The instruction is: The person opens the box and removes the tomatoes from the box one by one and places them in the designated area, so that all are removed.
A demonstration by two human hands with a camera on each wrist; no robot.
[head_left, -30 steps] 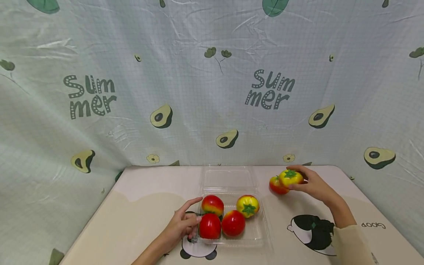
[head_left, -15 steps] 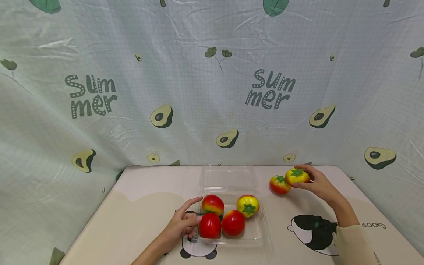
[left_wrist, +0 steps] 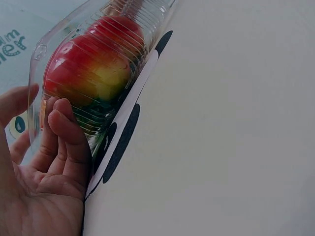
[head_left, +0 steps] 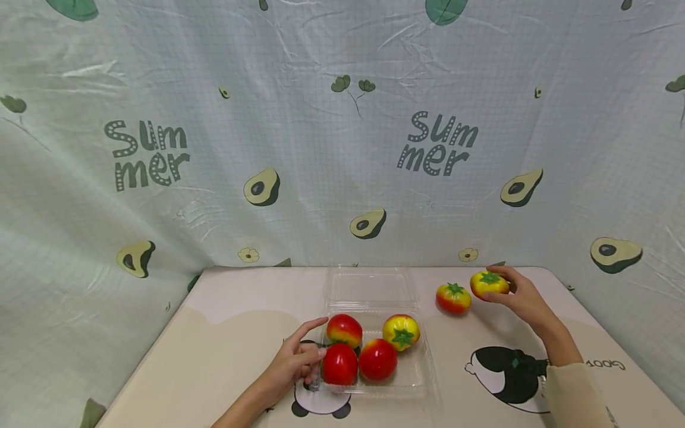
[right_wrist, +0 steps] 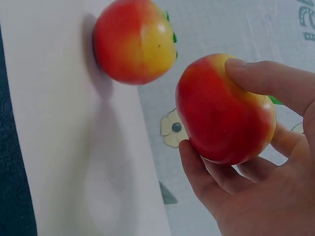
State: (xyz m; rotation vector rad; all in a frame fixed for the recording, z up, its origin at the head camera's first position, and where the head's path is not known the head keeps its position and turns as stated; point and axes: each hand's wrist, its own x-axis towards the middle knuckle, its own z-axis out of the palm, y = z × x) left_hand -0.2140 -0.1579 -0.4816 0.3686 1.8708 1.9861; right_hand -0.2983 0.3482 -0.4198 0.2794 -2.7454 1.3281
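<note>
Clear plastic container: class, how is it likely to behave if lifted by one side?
The clear plastic container would probably flex, since it looks thin and ribbed. The four fruits inside may roll if it tilts, being rounded with space beside them. Its open lid might swing, as it appears joined along one edge.

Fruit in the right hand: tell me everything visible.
Squat, round fruit, glossy and smooth like plastic, red blending into yellow beneath a green leafy top. It looks intact. The right hand grips it between thumb and fingers, leaves facing up, apparently off the table. A similar second fruit sits nearby, not touching it.
</note>
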